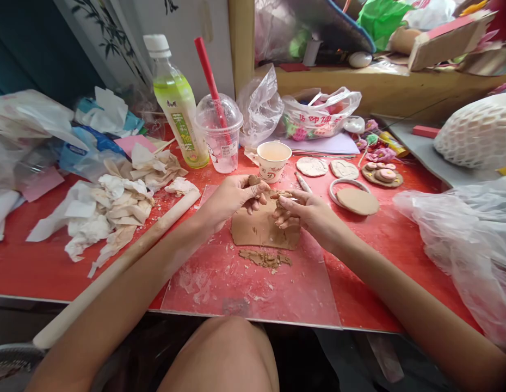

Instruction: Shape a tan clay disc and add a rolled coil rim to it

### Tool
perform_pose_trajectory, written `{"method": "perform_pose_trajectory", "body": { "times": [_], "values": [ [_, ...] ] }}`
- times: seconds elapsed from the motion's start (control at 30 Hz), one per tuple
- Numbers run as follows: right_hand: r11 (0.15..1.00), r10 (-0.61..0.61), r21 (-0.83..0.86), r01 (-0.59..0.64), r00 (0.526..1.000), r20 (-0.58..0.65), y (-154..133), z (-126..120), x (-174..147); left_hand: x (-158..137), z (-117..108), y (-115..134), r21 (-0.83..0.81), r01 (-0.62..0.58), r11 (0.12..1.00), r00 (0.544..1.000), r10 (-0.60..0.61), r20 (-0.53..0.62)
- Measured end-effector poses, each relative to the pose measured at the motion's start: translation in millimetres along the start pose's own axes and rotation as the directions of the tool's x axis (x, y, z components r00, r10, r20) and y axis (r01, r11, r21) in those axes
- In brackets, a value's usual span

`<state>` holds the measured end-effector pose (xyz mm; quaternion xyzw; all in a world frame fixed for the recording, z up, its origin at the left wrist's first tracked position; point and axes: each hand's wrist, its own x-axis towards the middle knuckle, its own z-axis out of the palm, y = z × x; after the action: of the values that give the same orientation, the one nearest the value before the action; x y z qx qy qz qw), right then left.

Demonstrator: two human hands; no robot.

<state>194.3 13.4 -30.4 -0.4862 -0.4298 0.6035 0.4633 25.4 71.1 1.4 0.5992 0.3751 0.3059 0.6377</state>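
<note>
Both of my hands are raised over a flat slab of brown clay (pixel 261 231) on a clear plastic sheet (pixel 253 294). My left hand (pixel 245 196) pinches a small lump of clay (pixel 253 179) between thumb and fingers. In my right hand (pixel 297 206) the fingers are closed around a crumbly bit of clay (pixel 281 194), and something thin and pale shows by the thumb. A ragged strip of clay scraps (pixel 266 258) lies in front of the slab. Just behind my hands stands a paper cup (pixel 273 158). The slab's far edge is partly hidden by my fingers.
A long wooden rolling pin (pixel 126 261) lies left under my forearm, beside crumpled tissues (pixel 110 209). A drink bottle (pixel 179 114) and a plastic cup with straw (pixel 222 136) stand behind. Right are a clay disc (pixel 358 201), a ring (pixel 333 190) and plastic bags (pixel 461 234).
</note>
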Motion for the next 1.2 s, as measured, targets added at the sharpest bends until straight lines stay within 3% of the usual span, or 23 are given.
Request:
{"method": "perform_pose_trajectory", "body": {
  "times": [0.3,0.63,0.97,1.2],
  "values": [
    [1.0,-0.006,0.005,0.006,1.0,-0.002,1,-2,1,0,0,4,0.009,0.087,0.996,0.996,-0.087,-0.02],
    [1.0,0.011,-0.006,-0.011,1.0,-0.006,-1,0,0,-1,-3,3,0.065,0.174,0.983,0.981,-0.178,0.074],
    [1.0,0.015,-0.024,-0.014,0.999,0.033,-2,1,0,5,-7,-10,-0.043,0.14,0.989,0.985,-0.135,0.109],
    [1.0,0.009,-0.005,-0.009,1.0,0.03,-1,-1,1,5,-5,-12,-0.021,0.109,0.994,0.993,-0.108,0.046]
  ]
}}
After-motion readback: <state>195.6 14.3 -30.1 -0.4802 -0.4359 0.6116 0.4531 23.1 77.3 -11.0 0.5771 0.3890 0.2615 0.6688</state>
